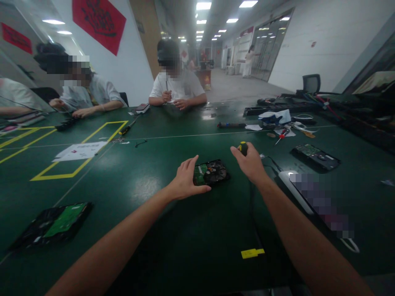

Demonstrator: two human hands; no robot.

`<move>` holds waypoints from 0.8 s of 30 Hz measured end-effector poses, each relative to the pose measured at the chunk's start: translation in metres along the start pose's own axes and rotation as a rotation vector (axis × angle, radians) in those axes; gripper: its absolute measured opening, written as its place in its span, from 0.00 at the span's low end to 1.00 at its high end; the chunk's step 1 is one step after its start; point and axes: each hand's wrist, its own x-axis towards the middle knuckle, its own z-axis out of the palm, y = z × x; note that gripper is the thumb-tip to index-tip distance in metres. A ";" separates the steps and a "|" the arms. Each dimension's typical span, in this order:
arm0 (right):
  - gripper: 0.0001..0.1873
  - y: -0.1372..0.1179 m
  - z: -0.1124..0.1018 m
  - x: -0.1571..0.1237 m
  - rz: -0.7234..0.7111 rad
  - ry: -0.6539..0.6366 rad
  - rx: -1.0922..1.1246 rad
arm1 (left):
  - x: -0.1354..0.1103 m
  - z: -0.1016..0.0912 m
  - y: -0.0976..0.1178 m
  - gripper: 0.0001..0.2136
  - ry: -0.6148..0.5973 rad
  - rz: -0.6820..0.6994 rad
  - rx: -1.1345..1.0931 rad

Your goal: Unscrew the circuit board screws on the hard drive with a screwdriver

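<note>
A hard disk drive (212,172) with a green circuit board and black-and-metal underside lies on the table in front of me. My left hand (186,179) is around its left end, thumb along the near edge and fingers spread toward the far edge; whether they touch it is unclear. To the right of the drive, raised off the tabletop, my right hand (251,164) is closed on a screwdriver with a yellow and black handle (243,148). Its shaft cannot be made out.
A second drive (52,224) lies near left, another (316,157) at right. Beside my right forearm are a white device (296,191) with a cable and a yellow tag (252,253). Tools, including a red screwdriver (282,135), lie far right. Co-workers sit across the green table (148,189).
</note>
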 end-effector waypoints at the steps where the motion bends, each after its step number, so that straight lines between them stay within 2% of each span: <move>1: 0.22 0.002 0.003 0.004 -0.002 -0.013 -0.035 | -0.003 0.004 -0.004 0.56 -0.016 0.000 0.030; 3: 0.24 0.007 0.009 0.012 -0.003 -0.174 -0.084 | -0.004 0.010 -0.008 0.56 -0.035 0.007 0.065; 5: 0.21 0.011 0.015 0.021 0.004 -0.289 -0.170 | -0.003 0.015 -0.009 0.52 -0.048 0.018 0.079; 9: 0.08 0.022 0.023 0.035 0.018 -0.315 -0.248 | -0.002 0.019 -0.010 0.46 -0.008 -0.002 0.094; 17: 0.12 0.036 0.044 0.029 0.038 -0.461 -0.283 | -0.037 0.007 -0.016 0.43 0.074 -0.098 0.136; 21: 0.10 0.034 0.049 0.029 0.036 -0.488 -0.303 | -0.048 0.006 -0.016 0.45 0.123 -0.168 0.149; 24: 0.08 0.031 0.051 0.031 0.010 -0.509 -0.330 | -0.054 0.004 -0.015 0.48 0.103 -0.169 0.149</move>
